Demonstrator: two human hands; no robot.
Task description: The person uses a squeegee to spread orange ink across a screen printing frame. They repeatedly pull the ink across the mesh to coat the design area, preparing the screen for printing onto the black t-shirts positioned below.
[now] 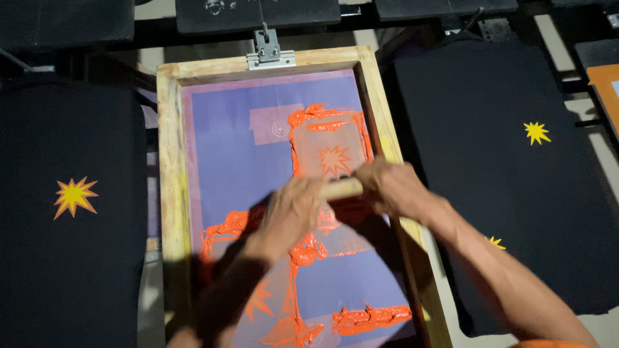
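A: Both hands on the pale wooden squeegee handle [342, 188]. Left hand [293, 209] is wrapped around its near-left end, right hand [393, 187] clamped on the far-right end. Handle sits on the purple mesh screen in its light wooden frame [171, 187], just below the orange starburst stencil opening [334, 160].

B: Axis?

A: Long axis runs roughly left to right across the screen, right end tipped slightly away from the person. Blade is hidden under the hands; can't tell its angle.

B: Risks?

A: Thick orange ink [371, 319] lies in ridges around the taped windows. Uneven pressure between the two hands would likely streak or starve the star. A skewed handle could drag ink past the window edge. If the frame shifts on its metal hinge clamp [269, 50], the print would probably blur.

B: Neighbours?

A: Black fabric panel with an orange-yellow star [75, 196] to the left, another black panel with a yellow star [536, 133] to the right, both well apart from the wet ink.
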